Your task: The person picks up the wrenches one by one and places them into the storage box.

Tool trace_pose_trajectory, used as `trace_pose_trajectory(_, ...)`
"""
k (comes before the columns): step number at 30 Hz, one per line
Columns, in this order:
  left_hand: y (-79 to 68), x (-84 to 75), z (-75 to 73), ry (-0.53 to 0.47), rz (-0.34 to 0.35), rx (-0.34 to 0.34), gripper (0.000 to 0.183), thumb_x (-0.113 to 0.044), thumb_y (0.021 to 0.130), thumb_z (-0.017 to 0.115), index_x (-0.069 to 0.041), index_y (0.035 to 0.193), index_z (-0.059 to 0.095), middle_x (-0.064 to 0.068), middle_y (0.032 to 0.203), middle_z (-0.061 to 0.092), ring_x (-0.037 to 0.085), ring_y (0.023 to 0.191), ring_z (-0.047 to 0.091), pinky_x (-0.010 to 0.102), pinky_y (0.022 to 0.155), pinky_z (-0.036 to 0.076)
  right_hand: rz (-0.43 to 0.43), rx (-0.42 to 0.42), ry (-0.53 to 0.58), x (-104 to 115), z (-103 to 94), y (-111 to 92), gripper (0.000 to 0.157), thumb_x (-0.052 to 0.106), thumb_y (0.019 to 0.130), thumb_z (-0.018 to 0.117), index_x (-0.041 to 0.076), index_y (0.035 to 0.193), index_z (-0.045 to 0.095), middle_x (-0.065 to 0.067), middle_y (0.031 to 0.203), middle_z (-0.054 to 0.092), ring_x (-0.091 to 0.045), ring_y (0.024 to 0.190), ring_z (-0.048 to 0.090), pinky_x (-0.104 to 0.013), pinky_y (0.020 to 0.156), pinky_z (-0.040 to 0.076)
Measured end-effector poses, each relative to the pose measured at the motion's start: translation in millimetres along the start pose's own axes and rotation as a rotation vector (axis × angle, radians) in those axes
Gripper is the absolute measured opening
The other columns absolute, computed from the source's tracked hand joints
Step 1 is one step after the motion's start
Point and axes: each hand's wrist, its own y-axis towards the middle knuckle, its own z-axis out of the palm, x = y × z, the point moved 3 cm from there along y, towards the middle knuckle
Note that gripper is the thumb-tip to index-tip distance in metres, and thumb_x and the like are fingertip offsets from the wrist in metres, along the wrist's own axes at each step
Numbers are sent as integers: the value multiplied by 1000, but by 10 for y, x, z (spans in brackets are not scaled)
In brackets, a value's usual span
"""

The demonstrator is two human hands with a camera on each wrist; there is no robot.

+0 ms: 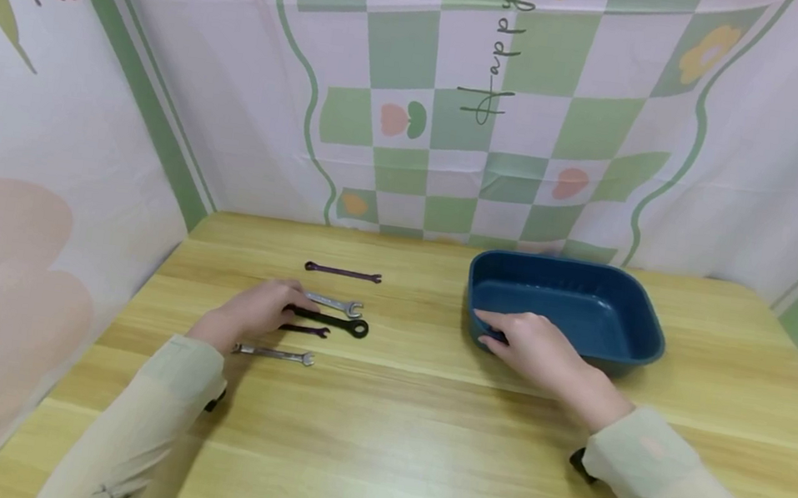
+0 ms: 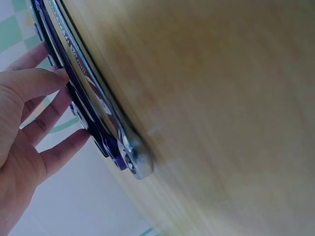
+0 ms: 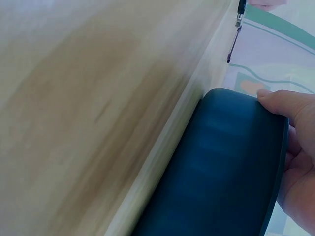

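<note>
My left hand (image 1: 262, 313) pinches a black wrench (image 1: 338, 323) between thumb and fingers; its ring end points right. Just behind that lies a silver wrench (image 1: 337, 305), partly hidden by the hand. A purple wrench (image 1: 308, 330) shows in front of the black one, and nearer me is another silver wrench (image 1: 275, 354), whose thick end (image 2: 137, 160) looms close in the left wrist view. Over at the right, my right hand (image 1: 535, 349) grips the near left corner of a dark blue plastic basin (image 1: 627, 356), thumb on the outer wall and fingers over the rim.
Farther back on the wood-grain table (image 1: 374, 439) lies one more purple wrench (image 1: 343, 273), roughly parallel to the others. A printed cloth (image 1: 454, 172) with green checks hangs right behind the table's back edge, and more cloth hangs at the left.
</note>
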Motion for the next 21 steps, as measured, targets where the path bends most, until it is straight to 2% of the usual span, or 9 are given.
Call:
trace_pose_trajectory(11,8,-15,-27,-4,-3,6,38,9,92,68,-8,125,74,11,116,69,32,109,66,45,96,54,-29,1,15,58,36,43,37,7,93,75,-4,128,69,-16,95,75,-2,51,46,-26,54,47)
trace_pose_trajectory(21,6,-8,-16,-7,-15,15,38,8,92,68,-9,126,74,11,117,69,32,111,65,45,98,54,-32,0,11,175,75,102,37,7,92,76,-4,127,70,-16,90,74,-3,48,47,-26,53,50)
